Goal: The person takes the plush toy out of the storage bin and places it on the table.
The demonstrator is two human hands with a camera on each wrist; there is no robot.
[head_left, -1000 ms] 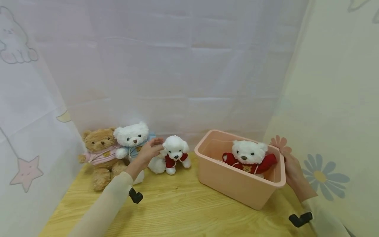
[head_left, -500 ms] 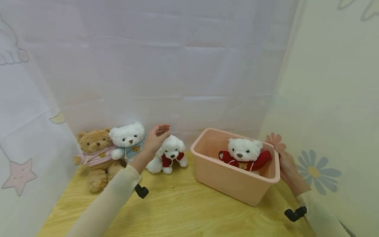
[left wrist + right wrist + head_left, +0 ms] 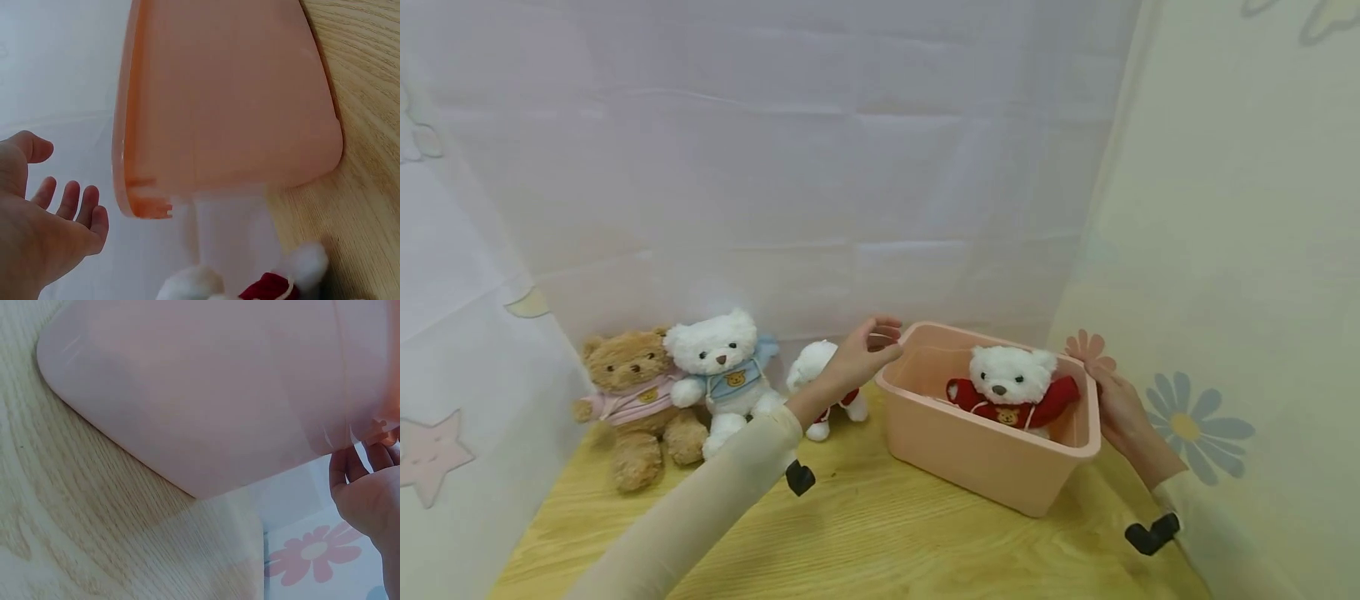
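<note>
A pink plastic bin (image 3: 992, 467) stands on the wooden table (image 3: 880, 542), toward its right side and close to the flower-printed curtain (image 3: 1225, 250). Inside the pink plastic bin sits a white teddy bear in a red top (image 3: 1011, 387), upright and facing forward.

The left hand (image 3: 861, 358) hovers just beside the bin's left rim, fingers loosely curved and holding nothing. The head view leaves it unclear whether the fingertips touch the rim. The left wrist view settles it: the left hand (image 3: 44, 231) is spread and relaxed, with a clear gap between its fingers (image 3: 69, 199) and the bin's wall (image 3: 225, 94).

The right hand (image 3: 1116, 404) is at the bin's right rim. In the head view it lies against the outer edge. The right wrist view shows its fingers (image 3: 359, 465) hooked under the rim's lip, gripping the bin there.

Behind the left forearm sits a white plush dog in a red top (image 3: 816, 375), partly hidden by the wrist; the left wrist view shows only its edge (image 3: 269, 284) near the bin's base. Further left, only in the head view, a white bear in a blue top (image 3: 722, 371) leans beside a brown bear in a pink top (image 3: 628, 392), the two touching.
</note>
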